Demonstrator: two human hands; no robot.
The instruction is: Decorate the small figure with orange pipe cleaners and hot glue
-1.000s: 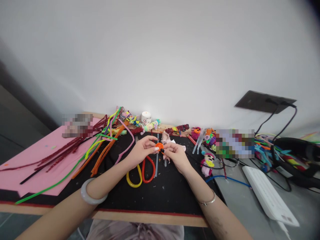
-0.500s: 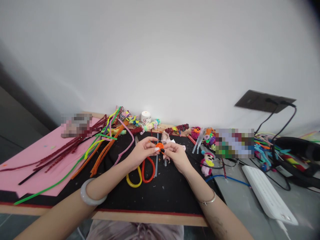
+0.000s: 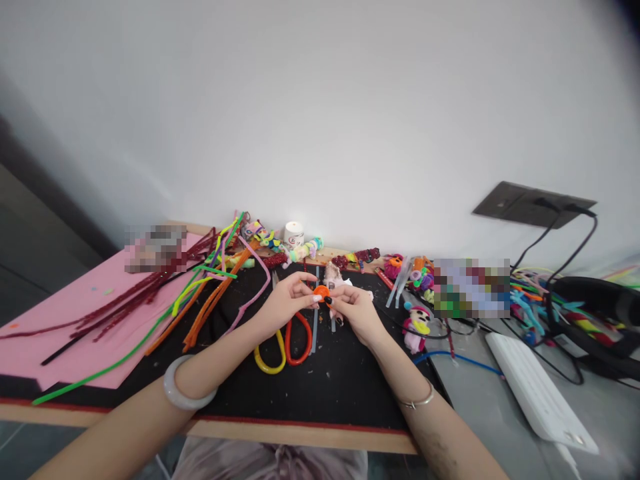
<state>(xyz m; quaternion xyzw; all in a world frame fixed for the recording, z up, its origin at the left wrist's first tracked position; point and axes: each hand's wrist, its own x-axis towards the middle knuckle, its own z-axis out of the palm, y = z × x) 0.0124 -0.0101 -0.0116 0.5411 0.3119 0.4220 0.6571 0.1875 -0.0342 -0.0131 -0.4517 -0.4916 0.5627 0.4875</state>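
Over the black mat (image 3: 280, 400), my left hand (image 3: 290, 301) and my right hand (image 3: 354, 311) meet and pinch a small round orange piece (image 3: 321, 291) between their fingertips. It looks like coiled pipe cleaner, though its details are too small to make out. Just below my left hand lie scissors with one yellow and one red handle (image 3: 299, 340); their blades are partly hidden by the hand. Behind my right hand sits a pale crumpled bit (image 3: 332, 272). A clear glue stick (image 3: 314, 337) rests on the mat between the hands and the scissors.
Long pipe cleaners (image 3: 200, 313) in red, orange and green spread over a pink sheet (image 3: 60, 313) at left. A white cup (image 3: 293, 233) stands by the wall. To the right are a small fuzzy doll (image 3: 415, 328), a white power strip (image 3: 537, 390) and black cables (image 3: 575, 263).
The view has shifted very slightly. Both hands stay together on the orange piece, with hardly any movement of the fingers.
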